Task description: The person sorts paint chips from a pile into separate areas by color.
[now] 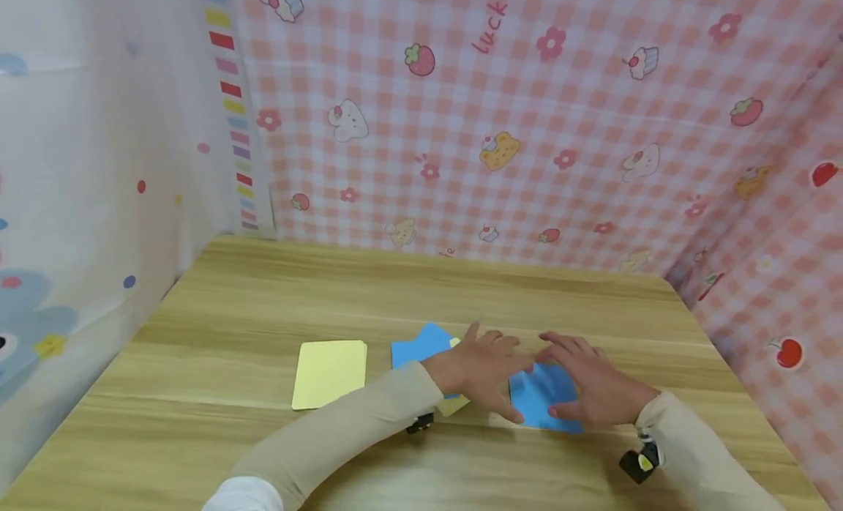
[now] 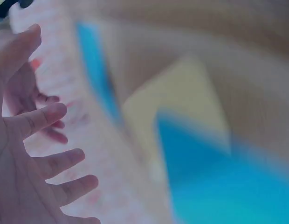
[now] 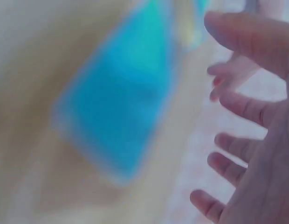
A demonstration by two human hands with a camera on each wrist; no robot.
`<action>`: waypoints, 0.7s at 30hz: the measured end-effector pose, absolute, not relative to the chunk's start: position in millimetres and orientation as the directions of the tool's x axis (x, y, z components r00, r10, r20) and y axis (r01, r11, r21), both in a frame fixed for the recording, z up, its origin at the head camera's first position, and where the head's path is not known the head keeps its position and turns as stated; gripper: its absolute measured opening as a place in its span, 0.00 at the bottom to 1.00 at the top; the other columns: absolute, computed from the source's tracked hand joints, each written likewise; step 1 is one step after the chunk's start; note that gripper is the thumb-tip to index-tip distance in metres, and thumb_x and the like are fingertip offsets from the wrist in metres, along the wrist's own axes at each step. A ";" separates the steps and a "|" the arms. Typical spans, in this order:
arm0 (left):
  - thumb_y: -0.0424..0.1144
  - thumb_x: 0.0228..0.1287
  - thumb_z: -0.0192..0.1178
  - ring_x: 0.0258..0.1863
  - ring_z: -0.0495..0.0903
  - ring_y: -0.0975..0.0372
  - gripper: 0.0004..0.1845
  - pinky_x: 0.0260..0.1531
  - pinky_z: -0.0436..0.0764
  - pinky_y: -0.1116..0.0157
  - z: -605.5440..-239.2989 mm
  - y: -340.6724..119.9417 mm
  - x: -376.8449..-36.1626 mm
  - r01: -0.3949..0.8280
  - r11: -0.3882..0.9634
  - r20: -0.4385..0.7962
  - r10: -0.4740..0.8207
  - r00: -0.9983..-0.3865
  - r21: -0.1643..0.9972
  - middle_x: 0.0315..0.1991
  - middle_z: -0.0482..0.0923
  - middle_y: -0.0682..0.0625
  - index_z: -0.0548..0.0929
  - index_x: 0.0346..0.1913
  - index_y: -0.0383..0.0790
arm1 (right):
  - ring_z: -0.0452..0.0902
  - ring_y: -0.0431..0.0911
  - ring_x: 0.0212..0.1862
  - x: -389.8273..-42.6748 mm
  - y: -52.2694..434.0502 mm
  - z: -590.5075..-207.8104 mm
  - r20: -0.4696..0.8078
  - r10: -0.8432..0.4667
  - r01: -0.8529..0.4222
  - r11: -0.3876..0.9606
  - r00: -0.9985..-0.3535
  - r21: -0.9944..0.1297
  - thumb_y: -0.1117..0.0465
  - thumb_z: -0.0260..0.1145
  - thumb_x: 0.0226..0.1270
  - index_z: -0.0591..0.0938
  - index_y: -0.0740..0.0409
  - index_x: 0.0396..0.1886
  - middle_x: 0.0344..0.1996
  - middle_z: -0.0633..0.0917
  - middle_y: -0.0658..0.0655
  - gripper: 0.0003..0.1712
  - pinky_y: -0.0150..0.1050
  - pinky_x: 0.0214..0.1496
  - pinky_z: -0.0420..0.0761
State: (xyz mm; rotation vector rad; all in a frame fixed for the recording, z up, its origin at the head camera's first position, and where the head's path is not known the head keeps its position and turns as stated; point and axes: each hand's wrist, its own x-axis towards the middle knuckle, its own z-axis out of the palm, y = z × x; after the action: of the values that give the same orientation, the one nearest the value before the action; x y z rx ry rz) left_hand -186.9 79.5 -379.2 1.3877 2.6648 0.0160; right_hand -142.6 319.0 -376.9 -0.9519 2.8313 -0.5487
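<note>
A blue paper sheet (image 1: pixel 543 401) lies on the wooden table (image 1: pixel 263 299) under both hands. My left hand (image 1: pixel 484 368) lies flat with spread fingers on its left edge. My right hand (image 1: pixel 589 383) lies flat over its right part. Behind the left hand, another blue sheet (image 1: pixel 418 345) overlaps a yellow sheet (image 1: pixel 454 405) that shows at the wrist. The left wrist view is blurred, showing spread fingers (image 2: pixel 46 116), blue paper (image 2: pixel 214 177) and yellow paper (image 2: pixel 186 88). The right wrist view shows spread fingers (image 3: pixel 242 107) beside the blue sheet (image 3: pixel 121 107).
A pale yellow sheet (image 1: pixel 329 373) lies alone at the left of the table. Pink checked cloth (image 1: pixel 527 130) hangs behind and to the right, and a white patterned curtain (image 1: pixel 99 167) hangs on the left. Bare wood shows at the back and near edge.
</note>
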 end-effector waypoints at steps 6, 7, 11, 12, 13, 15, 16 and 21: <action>0.71 0.57 0.65 0.75 0.59 0.47 0.40 0.69 0.54 0.36 -332.9 -10.9 -190.4 0.746 0.659 0.037 0.746 -0.664 0.094 0.76 0.60 0.44 0.73 0.68 0.56 | 0.57 0.59 0.72 -155.8 256.5 -345.6 0.137 -0.704 -0.708 0.642 -0.696 -0.295 0.52 0.77 0.59 0.70 0.54 0.63 0.75 0.61 0.60 0.36 0.69 0.62 0.60; 0.70 0.56 0.66 0.74 0.60 0.46 0.40 0.68 0.55 0.35 -328.1 -25.7 -190.8 0.729 0.678 0.055 0.727 -0.684 0.092 0.75 0.61 0.43 0.73 0.68 0.55 | 0.57 0.59 0.72 -159.6 245.7 -342.9 0.142 -0.719 -0.723 0.626 -0.680 -0.292 0.52 0.77 0.60 0.70 0.54 0.63 0.75 0.61 0.59 0.36 0.69 0.63 0.60; 0.67 0.57 0.67 0.74 0.59 0.43 0.39 0.68 0.50 0.30 -317.7 -63.4 -187.8 0.688 0.712 0.063 0.687 -0.724 0.140 0.75 0.61 0.42 0.73 0.67 0.52 | 0.56 0.58 0.74 -171.1 214.7 -342.1 0.126 -0.749 -0.741 0.591 -0.651 -0.319 0.53 0.77 0.60 0.70 0.53 0.63 0.76 0.61 0.59 0.35 0.67 0.65 0.58; 0.67 0.57 0.67 0.74 0.58 0.43 0.39 0.68 0.48 0.30 -318.2 -68.3 -186.5 0.685 0.713 0.058 0.685 -0.726 0.153 0.75 0.61 0.41 0.73 0.67 0.51 | 0.56 0.58 0.74 -173.3 209.2 -344.0 0.117 -0.752 -0.739 0.585 -0.648 -0.334 0.54 0.77 0.59 0.70 0.54 0.63 0.76 0.61 0.59 0.35 0.67 0.65 0.57; 0.67 0.57 0.67 0.74 0.58 0.43 0.39 0.68 0.47 0.29 -319.6 -68.7 -186.5 0.684 0.710 0.052 0.687 -0.725 0.165 0.75 0.61 0.41 0.73 0.67 0.51 | 0.55 0.59 0.74 -175.3 207.0 -345.8 0.102 -0.752 -0.733 0.587 -0.651 -0.345 0.54 0.77 0.59 0.70 0.54 0.63 0.76 0.60 0.59 0.36 0.67 0.65 0.57; 0.67 0.57 0.67 0.74 0.58 0.43 0.40 0.68 0.45 0.30 -326.3 -67.6 -186.2 0.678 0.715 0.023 0.685 -0.728 0.173 0.75 0.62 0.41 0.73 0.68 0.51 | 0.54 0.59 0.75 -180.3 202.7 -351.6 0.067 -0.757 -0.725 0.593 -0.651 -0.350 0.52 0.77 0.61 0.70 0.55 0.64 0.77 0.60 0.60 0.36 0.67 0.66 0.56; 0.67 0.57 0.67 0.74 0.59 0.43 0.40 0.68 0.45 0.30 -332.7 -66.5 -186.6 0.672 0.720 0.000 0.682 -0.731 0.173 0.74 0.62 0.42 0.72 0.68 0.51 | 0.54 0.59 0.75 -183.3 200.1 -356.1 0.044 -0.758 -0.720 0.599 -0.651 -0.350 0.52 0.76 0.61 0.70 0.55 0.64 0.77 0.59 0.61 0.36 0.68 0.66 0.56; 0.71 0.55 0.66 0.74 0.61 0.46 0.44 0.69 0.47 0.32 -371.1 -59.6 -187.0 0.638 0.760 -0.141 0.650 -0.747 0.122 0.73 0.65 0.44 0.71 0.71 0.54 | 0.52 0.60 0.77 -197.4 183.2 -384.5 -0.093 -0.761 -0.699 0.631 -0.642 -0.336 0.45 0.75 0.61 0.69 0.54 0.66 0.77 0.59 0.62 0.40 0.69 0.68 0.56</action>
State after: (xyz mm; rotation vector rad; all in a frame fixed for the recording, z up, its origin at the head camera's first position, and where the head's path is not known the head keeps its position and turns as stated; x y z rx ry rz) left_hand -187.0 -59.6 -371.1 1.0258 2.7809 0.0986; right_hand -197.4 183.2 -384.5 -1.1956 2.6271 -0.3984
